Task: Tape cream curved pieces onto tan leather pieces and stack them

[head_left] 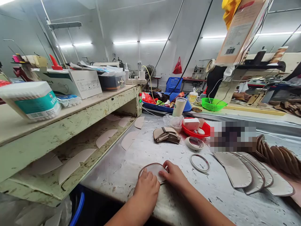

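A pale, rounded piece (154, 171) with a brown edge lies on the metal table near its front. My left hand (147, 188) rests on its left part, fingers bent and pressed together on the surface. At the piece's right edge, my right hand (172, 174) pinches the rim between thumb and fingers. Beyond them to the right are a loop of narrow strip (199, 163) and a thicker roll of tape (194, 143). A stack of small brown-edged pieces (166, 135) sits farther back.
Large pale panels (237, 169) overlap on the right, beside folded brown pieces (279, 157). A red bowl (204, 130), a cup (179, 107) and a blue tray (162, 108) stand behind. On the left, a shelf (77, 125) holds cut pieces (75, 164).
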A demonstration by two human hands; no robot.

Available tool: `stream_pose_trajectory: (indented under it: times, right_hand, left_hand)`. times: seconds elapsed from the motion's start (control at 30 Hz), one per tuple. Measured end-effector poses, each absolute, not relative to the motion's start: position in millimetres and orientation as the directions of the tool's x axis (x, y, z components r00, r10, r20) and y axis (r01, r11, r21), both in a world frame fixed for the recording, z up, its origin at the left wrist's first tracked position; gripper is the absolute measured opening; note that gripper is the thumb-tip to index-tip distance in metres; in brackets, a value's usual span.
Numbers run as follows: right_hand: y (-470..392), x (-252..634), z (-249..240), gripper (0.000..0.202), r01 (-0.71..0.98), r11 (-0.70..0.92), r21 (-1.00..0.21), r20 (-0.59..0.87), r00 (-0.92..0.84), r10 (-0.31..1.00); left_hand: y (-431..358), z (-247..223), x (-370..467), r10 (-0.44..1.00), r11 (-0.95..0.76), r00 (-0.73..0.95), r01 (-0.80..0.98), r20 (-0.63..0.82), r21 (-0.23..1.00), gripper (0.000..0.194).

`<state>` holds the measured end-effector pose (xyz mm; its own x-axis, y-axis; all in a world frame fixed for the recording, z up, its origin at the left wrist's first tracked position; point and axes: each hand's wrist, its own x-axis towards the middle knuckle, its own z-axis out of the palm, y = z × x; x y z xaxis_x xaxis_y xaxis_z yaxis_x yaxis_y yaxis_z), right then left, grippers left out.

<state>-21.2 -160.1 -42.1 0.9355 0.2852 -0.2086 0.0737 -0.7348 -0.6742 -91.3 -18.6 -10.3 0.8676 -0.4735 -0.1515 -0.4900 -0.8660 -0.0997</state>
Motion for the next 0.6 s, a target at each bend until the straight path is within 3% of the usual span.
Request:
stream_pose_trajectory:
  times: [0.13,0.23,0.33,0.43,0.5,0.6]
  right_hand:
    - [-159,-24,-36,0.021,0.125,-0.777,-0.617,-0.212,0.924,0.317]
    - [-160,-31,-33,0.033,0.196,-0.852,-0.485,-0.179,0.932,0.316]
    - [-162,-38,-40,0.039,0.385,-0.861,-0.333,0.068,0.920,0.385]
    - [-166,-41,-56,0.034,0.683,-0.711,-0.168,0.327,0.719,0.614]
    - [-169,-41,-67,0.037,0.773,-0.623,-0.119,0.341,0.621,0.706]
    - [-173,-43,-78,0.046,0.764,-0.625,-0.160,0.220,0.645,0.732]
  left_hand:
    - [-22,-13,-85,-0.471,-0.867,0.858,-0.493,-0.204,-0.070,0.038]
    - [-26,-14,-82,-0.451,-0.878,0.861,-0.475,-0.233,-0.055,0.039]
    - [-30,-15,-81,-0.434,-0.887,0.866,-0.459,-0.247,-0.049,0.038]
    - [-31,-15,-80,-0.430,-0.890,0.866,-0.454,-0.254,-0.044,0.040]
    - [-31,-17,-78,-0.437,-0.887,0.864,-0.460,-0.252,-0.038,0.042]
    - [-30,-24,-77,-0.445,-0.887,0.868,-0.461,-0.220,-0.027,0.041]
